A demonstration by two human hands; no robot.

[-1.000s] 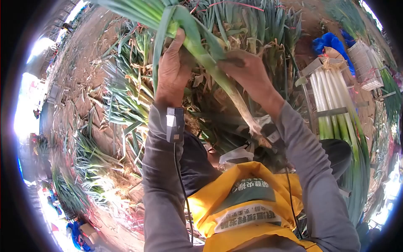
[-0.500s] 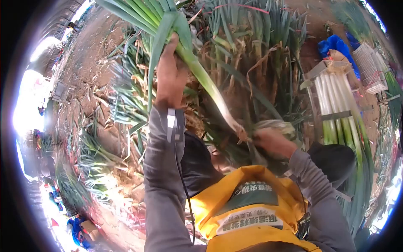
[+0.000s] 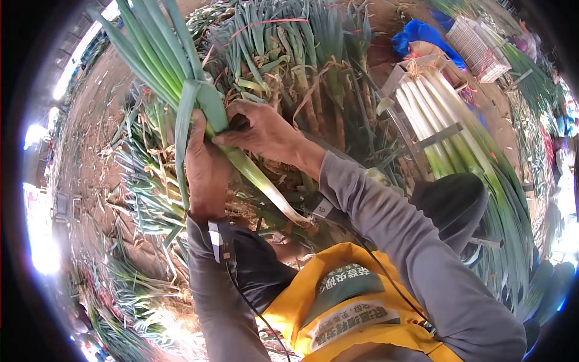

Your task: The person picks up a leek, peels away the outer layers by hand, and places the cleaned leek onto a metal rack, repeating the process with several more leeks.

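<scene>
One large green onion [image 3: 256, 172] slants across the front of me, its green leaves at the upper left and its roots at the lower right. My left hand [image 3: 206, 166] is wrapped round the stalk just below the leaves. Beside it, my right hand [image 3: 265, 133] pinches at the stalk where the leaves fan out, with thumb and fingertips together. A folded green leaf hangs down over my left hand. Whether my right fingertips hold a leaf or the stalk itself is hard to make out.
Untrimmed onions [image 3: 325, 78] stand in a pile ahead, a red string across them. On the right, cleaned onions [image 3: 425, 114] lie in a metal frame [image 3: 416, 148]. Behind are a blue bag [image 3: 422, 35] and a white crate [image 3: 479, 48]. More onions [image 3: 145, 181] lie on the left.
My right hand has moved from near the root end up to the stalk beside my left hand. The view has shifted, and the cleaned onions now appear further left.
</scene>
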